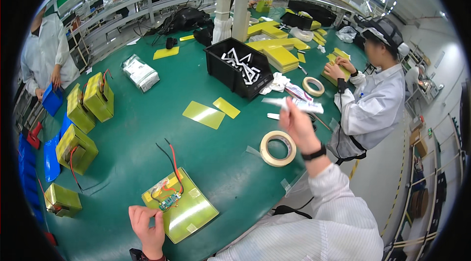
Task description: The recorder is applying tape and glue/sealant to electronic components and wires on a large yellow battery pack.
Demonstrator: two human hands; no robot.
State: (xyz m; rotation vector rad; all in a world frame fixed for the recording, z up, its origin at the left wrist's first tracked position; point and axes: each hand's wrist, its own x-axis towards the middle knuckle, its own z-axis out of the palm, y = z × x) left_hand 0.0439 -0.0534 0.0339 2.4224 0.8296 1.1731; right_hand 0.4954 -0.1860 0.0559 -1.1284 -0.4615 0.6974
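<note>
In front of me lies a battery pack (196, 209) faced with yellow-green board, taped at its edges. A small green circuit board (170, 202) rests on it, with red and black wires (175, 168) rising from it. My left hand (146, 226) is closed at the pack's left side, its fingertips pinching the circuit board's near corner. Raised over the right side of the table, my right hand (298, 124) grips a white squeeze tube (306, 106). Below that hand sits a roll of cream tape (277, 149).
Several wired yellow battery packs (77, 149) stand at left by blue sheets (52, 155). Yellow boards (204, 115) lie mid-table. Beyond are a black bin (230, 72) of white strips and a white packet (140, 73). A co-worker (375, 94) works at right; another person (46, 55) stands at left.
</note>
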